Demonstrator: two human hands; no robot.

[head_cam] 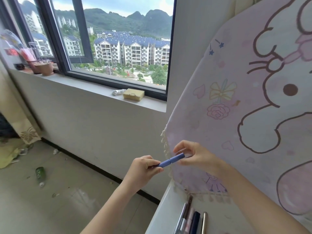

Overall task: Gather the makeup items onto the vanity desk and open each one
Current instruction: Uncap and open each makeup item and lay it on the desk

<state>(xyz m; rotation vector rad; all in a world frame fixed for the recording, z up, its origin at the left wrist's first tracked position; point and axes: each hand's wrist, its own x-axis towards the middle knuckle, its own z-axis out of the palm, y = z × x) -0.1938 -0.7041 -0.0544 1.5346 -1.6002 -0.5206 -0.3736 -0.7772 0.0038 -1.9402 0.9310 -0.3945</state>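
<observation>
A slim blue-purple makeup tube is held level in the air, just left of the white vanity desk. My left hand grips its lower left end. My right hand pinches the cap end at the upper right. A seam shows at the tube's middle, and the cap sits on. Several slim makeup sticks in silver, pink, dark blue and gold lie side by side on the desk near the bottom edge.
A pink cartoon-print cloth with tassels hangs over the desk's back. A windowsill carries a yellow sponge and a brown pot. A green bottle and scraps lie on the tiled floor.
</observation>
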